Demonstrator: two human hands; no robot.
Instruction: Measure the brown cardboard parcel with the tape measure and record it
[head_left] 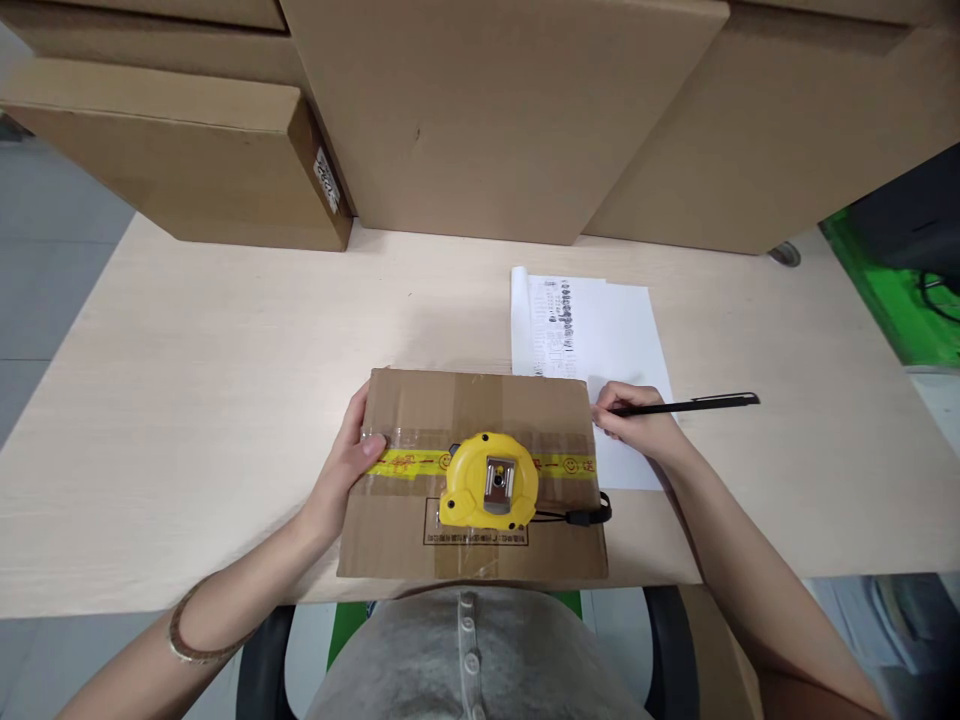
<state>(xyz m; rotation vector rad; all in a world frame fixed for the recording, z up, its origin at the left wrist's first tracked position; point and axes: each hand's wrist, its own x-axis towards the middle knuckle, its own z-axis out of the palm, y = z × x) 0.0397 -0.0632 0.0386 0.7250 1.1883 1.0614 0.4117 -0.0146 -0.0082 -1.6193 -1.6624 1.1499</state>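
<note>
A small cardboard box [480, 400] sealed with clear and yellow tape lies at the table's front edge. My left hand [352, 455] grips its left side, thumb on top and the fingers mostly hidden down the side. On top of the box rests a yellow tape measure [459, 490] with a metal clip, its black wrist strap [589, 515] hanging toward the right edge. My right hand [634, 415] is closed around a black pen [712, 402], just right of the box. Under that hand lies a sheet of white paper [615, 325] with writing on its left part, partly covered by the box.
Large cardboard boxes [480, 120] stand along the back of the pale wooden table [187, 400]. Another flat box [187, 165] is at the back left. A round grey grommet [785, 254] sits near the back right. Chair armrests [671, 650] flank my body.
</note>
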